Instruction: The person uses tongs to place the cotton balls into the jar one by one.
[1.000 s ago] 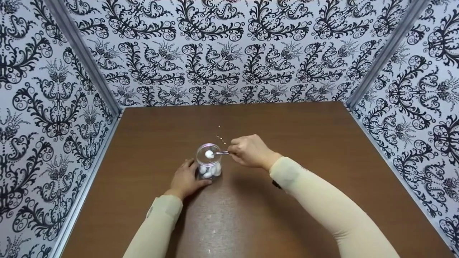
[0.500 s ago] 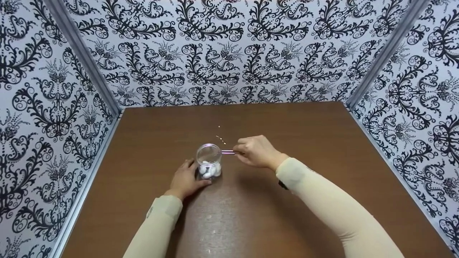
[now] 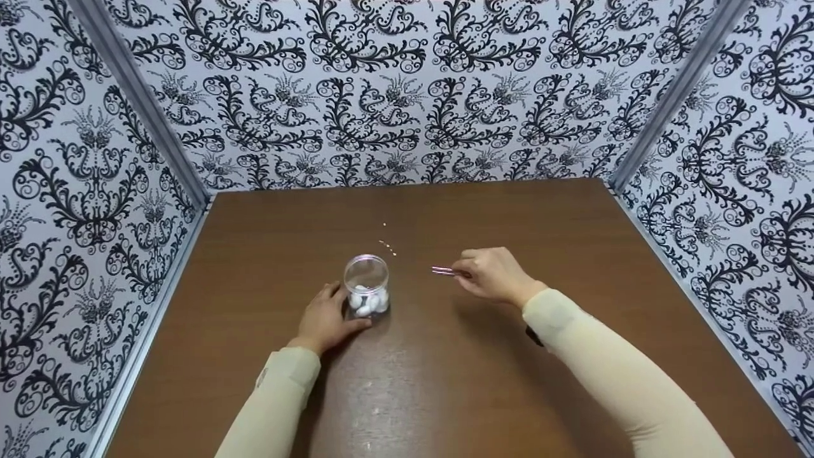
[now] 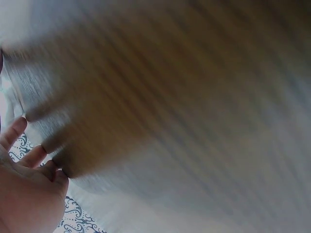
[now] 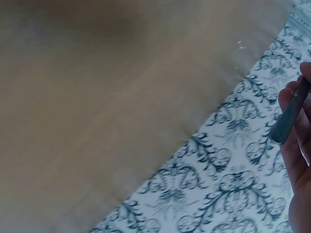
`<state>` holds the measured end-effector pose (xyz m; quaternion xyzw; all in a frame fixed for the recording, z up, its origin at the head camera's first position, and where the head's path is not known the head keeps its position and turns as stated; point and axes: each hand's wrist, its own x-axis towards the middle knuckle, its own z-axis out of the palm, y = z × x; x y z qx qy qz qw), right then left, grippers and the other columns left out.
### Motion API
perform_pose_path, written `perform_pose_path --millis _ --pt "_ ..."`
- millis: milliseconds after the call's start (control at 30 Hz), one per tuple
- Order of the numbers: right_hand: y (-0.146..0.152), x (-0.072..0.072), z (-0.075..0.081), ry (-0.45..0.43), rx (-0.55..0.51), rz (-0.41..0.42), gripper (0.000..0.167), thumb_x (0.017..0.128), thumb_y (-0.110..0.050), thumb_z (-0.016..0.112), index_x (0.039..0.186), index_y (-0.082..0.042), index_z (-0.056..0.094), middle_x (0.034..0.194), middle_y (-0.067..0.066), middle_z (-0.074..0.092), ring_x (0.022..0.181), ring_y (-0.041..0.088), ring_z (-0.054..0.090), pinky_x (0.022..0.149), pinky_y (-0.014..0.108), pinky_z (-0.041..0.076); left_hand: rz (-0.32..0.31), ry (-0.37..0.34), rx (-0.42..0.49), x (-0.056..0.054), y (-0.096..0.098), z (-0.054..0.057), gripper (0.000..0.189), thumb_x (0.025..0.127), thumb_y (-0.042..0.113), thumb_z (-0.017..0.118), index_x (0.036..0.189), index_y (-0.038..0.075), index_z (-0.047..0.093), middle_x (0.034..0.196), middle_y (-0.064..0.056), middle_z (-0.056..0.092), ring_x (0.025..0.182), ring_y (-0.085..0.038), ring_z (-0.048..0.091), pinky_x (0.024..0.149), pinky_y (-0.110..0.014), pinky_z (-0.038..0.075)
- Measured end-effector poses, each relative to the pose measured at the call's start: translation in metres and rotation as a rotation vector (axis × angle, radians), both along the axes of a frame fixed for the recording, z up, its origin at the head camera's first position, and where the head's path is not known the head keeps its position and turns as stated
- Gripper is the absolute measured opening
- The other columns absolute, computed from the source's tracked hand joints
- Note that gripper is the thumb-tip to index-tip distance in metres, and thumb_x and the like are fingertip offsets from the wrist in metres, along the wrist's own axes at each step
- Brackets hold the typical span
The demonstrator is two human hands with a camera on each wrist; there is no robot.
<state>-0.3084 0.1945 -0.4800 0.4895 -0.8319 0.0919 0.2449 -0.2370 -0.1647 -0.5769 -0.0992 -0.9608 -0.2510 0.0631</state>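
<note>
A clear jar stands upright on the brown table, with several white cotton balls in its lower part. My left hand holds the jar low on its left side, thumb at the front and fingers behind. Off to the right of the jar and above the table, my right hand pinches metal tweezers, whose tips point left toward the jar with nothing visible between them. The right wrist view shows the rounded back end of the tweezers. Little of the left hand appears in its wrist view.
A few tiny bright spots show on the table behind the jar. Walls with black scroll patterns rise at the back and both sides of the brown table.
A cotton ball at the tweezers' tips over the jar has dropped into it. My right hand has drawn the tweezers away to the right. The left hand stays on the jar.
</note>
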Motion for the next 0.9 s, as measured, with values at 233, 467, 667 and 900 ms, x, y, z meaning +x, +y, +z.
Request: perform_pose_path --millis 233,467,667,900 --pt "0.014 0.002 -0.015 -0.038 0.029 -0.04 0.005 0.081 -0.016 0.075 0.085 -0.013 0.075 0.073 -0.004 0.058 0.056 0.012 0.055 0.046 0.035 0.048 0.0 -0.006 -0.007 -0.001 -0.001 -0.001 0.085 0.073 0.056 0.082 0.136 0.004 0.058 0.144 -0.027 0.045 0.136 -0.049 0.037 0.109 -0.055 0.034" --pt "0.016 0.006 -0.025 -0.073 0.048 -0.082 0.005 0.081 -0.015 0.075 0.086 -0.014 0.076 0.074 -0.005 0.059 0.057 0.011 0.055 0.048 0.035 0.049 0.009 -0.028 -0.011 0.0 0.0 0.003 0.086 0.074 0.054 0.082 0.139 0.005 0.056 0.145 -0.027 0.044 0.137 -0.047 0.036 0.11 -0.055 0.033" --pt "0.016 0.008 -0.033 -0.116 0.079 -0.116 0.004 0.083 -0.018 0.076 0.087 -0.015 0.076 0.075 -0.005 0.061 0.058 0.01 0.056 0.049 0.034 0.049 0.029 -0.063 -0.009 0.002 0.002 0.007 0.085 0.073 0.055 0.083 0.138 0.005 0.057 0.146 -0.024 0.044 0.139 -0.045 0.035 0.109 -0.056 0.033" --pt "0.012 0.006 -0.045 -0.127 0.106 -0.157 0.005 0.084 -0.02 0.076 0.087 -0.017 0.077 0.075 -0.005 0.061 0.059 0.012 0.058 0.05 0.037 0.05 0.03 -0.058 -0.012 0.002 0.002 0.008 0.086 0.074 0.056 0.082 0.138 0.004 0.057 0.146 -0.024 0.045 0.138 -0.044 0.036 0.109 -0.055 0.033"
